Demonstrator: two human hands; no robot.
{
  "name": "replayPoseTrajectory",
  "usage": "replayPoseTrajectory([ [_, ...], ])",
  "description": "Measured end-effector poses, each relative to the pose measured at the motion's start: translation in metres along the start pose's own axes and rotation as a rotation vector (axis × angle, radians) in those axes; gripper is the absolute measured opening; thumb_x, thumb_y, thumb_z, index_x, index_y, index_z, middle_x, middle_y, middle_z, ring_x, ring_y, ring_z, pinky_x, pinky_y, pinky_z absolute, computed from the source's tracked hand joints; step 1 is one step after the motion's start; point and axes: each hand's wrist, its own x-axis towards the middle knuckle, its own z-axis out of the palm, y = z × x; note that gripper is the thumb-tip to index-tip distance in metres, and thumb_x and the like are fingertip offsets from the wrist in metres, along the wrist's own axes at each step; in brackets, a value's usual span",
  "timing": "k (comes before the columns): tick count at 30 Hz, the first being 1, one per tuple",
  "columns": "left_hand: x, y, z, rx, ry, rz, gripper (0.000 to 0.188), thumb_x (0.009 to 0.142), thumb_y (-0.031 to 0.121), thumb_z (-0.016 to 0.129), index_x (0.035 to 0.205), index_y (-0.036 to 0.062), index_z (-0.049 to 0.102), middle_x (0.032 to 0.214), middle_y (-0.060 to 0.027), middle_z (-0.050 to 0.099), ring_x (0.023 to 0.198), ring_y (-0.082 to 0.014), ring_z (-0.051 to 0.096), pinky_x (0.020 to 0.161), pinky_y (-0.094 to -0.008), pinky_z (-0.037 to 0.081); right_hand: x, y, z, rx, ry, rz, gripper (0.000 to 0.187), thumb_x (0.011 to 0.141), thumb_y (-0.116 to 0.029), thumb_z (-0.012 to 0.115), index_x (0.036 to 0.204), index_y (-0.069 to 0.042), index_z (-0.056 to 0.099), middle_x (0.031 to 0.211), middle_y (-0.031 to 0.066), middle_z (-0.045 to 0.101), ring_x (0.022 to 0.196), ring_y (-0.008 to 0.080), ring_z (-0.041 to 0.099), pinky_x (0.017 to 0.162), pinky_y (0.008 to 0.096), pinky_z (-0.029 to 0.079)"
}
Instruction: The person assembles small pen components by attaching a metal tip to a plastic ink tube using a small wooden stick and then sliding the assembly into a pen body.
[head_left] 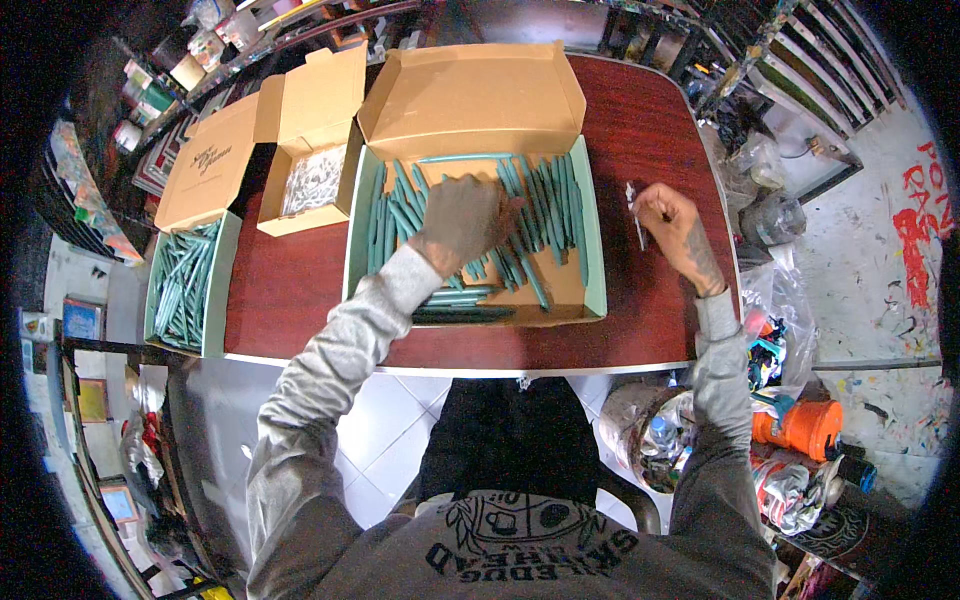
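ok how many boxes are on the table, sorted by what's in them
open boxes of teal sticks: 2, the big one under the left hand and a narrower one at the left edge
open box with a black-and-white patterned filling: 1
total: 3 boxes

We sit at a dark red wooden table with rounded corners, above a white tiled floor. To our left, cluttered shelves hold framed pictures and jars. To our right, the pale floor is splashed with red paint, with crumpled bags nearby.
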Motion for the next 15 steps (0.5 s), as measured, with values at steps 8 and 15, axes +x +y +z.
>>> replayPoseTrajectory([
  [8,0.005,-0.005,0.004,0.089,-0.02,-0.156,0.054,0.084,0.058,0.065,0.08,0.004,0.072,0.072,-0.0192,0.069,0.071,-0.0327,0.072,0.062,-0.0429,0.058,-0.032,0.001,0.035,0.0,0.236,-0.277,0.005,0.094,-0.005,0.062,0.095,-0.001,0.06,0.102,0.0073,0.064,0.094,0.0152,0.059,0.085,0.0298,0.048],
  [15,0.006,-0.003,-0.006,0.069,-0.095,-0.3,0.051,0.082,0.048,0.074,0.095,-0.0008,0.067,0.087,-0.0199,0.072,0.083,-0.0342,0.073,0.071,-0.0428,0.059,-0.044,0.017,0.041,0.129,0.423,-0.291,0.005,0.097,-0.007,0.059,0.099,-0.003,0.058,0.124,0.0124,0.063,0.108,0.0179,0.058,0.092,0.0312,0.047],
])
